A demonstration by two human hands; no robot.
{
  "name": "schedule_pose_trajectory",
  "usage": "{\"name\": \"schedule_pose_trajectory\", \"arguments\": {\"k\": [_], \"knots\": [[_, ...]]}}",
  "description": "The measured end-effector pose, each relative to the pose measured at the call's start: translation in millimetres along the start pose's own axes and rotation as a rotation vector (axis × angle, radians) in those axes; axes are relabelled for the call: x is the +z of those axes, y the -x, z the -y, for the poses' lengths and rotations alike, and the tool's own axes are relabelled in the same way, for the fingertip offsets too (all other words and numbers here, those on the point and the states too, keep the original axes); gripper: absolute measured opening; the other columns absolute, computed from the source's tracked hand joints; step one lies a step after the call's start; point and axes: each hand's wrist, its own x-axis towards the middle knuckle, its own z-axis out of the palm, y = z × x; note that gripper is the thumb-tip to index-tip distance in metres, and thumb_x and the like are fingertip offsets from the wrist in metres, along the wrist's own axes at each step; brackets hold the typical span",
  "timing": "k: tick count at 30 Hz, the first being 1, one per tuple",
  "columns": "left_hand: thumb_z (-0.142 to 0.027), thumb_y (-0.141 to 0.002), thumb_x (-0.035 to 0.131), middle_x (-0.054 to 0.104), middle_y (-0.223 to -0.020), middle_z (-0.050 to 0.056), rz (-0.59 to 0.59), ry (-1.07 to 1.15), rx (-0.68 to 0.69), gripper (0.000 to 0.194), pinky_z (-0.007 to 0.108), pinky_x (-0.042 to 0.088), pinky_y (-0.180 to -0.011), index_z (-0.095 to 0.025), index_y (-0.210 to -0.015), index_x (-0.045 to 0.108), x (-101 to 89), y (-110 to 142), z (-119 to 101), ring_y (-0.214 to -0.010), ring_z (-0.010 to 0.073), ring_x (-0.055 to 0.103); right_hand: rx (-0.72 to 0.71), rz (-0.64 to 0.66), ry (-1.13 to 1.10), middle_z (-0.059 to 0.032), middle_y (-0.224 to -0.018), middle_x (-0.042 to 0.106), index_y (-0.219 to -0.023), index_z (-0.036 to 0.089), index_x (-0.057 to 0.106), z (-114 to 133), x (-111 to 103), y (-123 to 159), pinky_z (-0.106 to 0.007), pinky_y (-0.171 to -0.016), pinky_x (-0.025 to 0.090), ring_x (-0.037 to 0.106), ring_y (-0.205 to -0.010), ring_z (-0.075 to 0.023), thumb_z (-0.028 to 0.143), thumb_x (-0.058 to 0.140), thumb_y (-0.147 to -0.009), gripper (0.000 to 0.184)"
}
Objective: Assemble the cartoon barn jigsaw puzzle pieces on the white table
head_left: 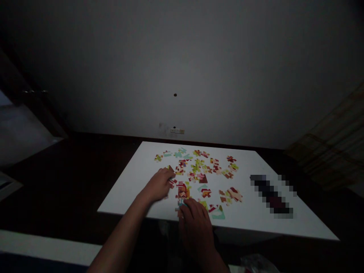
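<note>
Many small jigsaw puzzle pieces (pixel 196 170) in red, yellow, green and teal lie scattered over a white board (pixel 133 182). My left hand (pixel 158 185) rests among them, its fingertips at a dark red piece (pixel 170 168). My right hand (pixel 196 231) is at the board's near edge, with its fingertips on a group of pieces showing red, white and blue (pixel 182 201). In this dim view, I cannot tell whether either hand holds a piece.
A pixelated dark oblong object (pixel 271 195) lies on the board's right side. The board sits on a dark surface (pixel 57 189) before a grey wall with a small white wall plate (pixel 177 131). A plastic bag (pixel 256 263) shows at the bottom.
</note>
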Motion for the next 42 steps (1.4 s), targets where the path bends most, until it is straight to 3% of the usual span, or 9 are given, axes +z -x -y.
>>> {"name": "schedule_pose_trajectory", "arguments": {"k": [3,8,16,27,31,36,42], "knots": [[-0.007,-0.075,0.051,0.061,-0.117,0.007,-0.001,0.033,0.133,0.044,0.037,0.037,-0.103,-0.022,-0.114,0.063,3.0,3,5,-0.114,0.0225,0.049,-0.005,0.019,0.000,-0.0047,-0.124,0.059,-0.111,0.030,0.057,-1,1,1,-0.051,-0.105,0.039,0.051,-0.121,-0.0268,0.020,0.050,-0.087,0.027],[-0.019,-0.082,0.057,0.059,-0.121,0.007,0.015,0.069,0.080,0.039,0.039,0.038,-0.104,-0.026,-0.120,0.061,9.2,1,9,-0.115,0.0233,0.050,-0.001,0.011,-0.006,-0.0049,-0.123,0.060,-0.112,0.031,0.056,-1,1,0,-0.051,-0.104,0.040,0.052,-0.119,-0.0270,0.020,0.050,-0.087,0.028],[-0.018,-0.081,0.059,0.055,-0.127,0.008,0.015,0.094,0.028,0.047,0.043,0.036,-0.107,-0.025,-0.128,0.056,13.4,1,8,-0.121,0.0257,0.046,0.006,0.026,-0.020,-0.0047,-0.123,0.059,-0.112,0.031,0.056,0,0,-1,-0.050,-0.107,0.038,0.051,-0.121,-0.0270,0.019,0.051,-0.084,0.031],[-0.017,-0.082,0.055,0.054,-0.128,0.009,-0.055,0.154,0.062,0.053,0.040,0.037,-0.106,-0.024,-0.135,0.048,22.1,10,10,-0.119,0.0217,0.047,0.006,0.029,0.007,-0.0041,-0.124,0.059,-0.112,0.031,0.057,1,-1,-1,-0.049,-0.106,0.039,0.051,-0.120,-0.0266,0.020,0.053,-0.084,0.030],[-0.020,-0.083,0.055,0.056,-0.125,0.008,-0.054,0.162,0.067,0.049,0.042,0.038,-0.105,-0.024,-0.132,0.050,22.1,10,10,-0.119,0.0223,0.048,-0.003,0.000,0.026,-0.0055,-0.123,0.059,-0.109,0.030,0.059,3,-3,-2,-0.049,-0.105,0.042,0.052,-0.119,-0.0276,0.020,0.056,-0.082,0.030],[-0.019,-0.083,0.056,0.057,-0.121,0.006,-0.105,0.164,0.110,0.045,0.036,0.039,-0.103,-0.024,-0.127,0.053,25.1,9,9,-0.116,0.0197,0.049,0.007,0.008,0.006,-0.0072,-0.122,0.059,-0.109,0.027,0.060,5,-3,-3,-0.051,-0.105,0.037,0.052,-0.118,-0.0273,0.019,0.051,-0.086,0.026],[-0.021,-0.086,0.051,0.061,-0.108,0.008,-0.093,0.107,0.063,0.026,0.035,0.041,-0.099,-0.022,-0.108,0.064,24.1,9,-3,-0.109,0.0216,0.052,0.013,0.031,-0.004,-0.0068,-0.123,0.058,-0.109,0.027,0.059,5,-6,-2,-0.049,-0.105,0.035,0.049,-0.119,-0.0261,0.020,0.048,-0.089,0.024]]}}
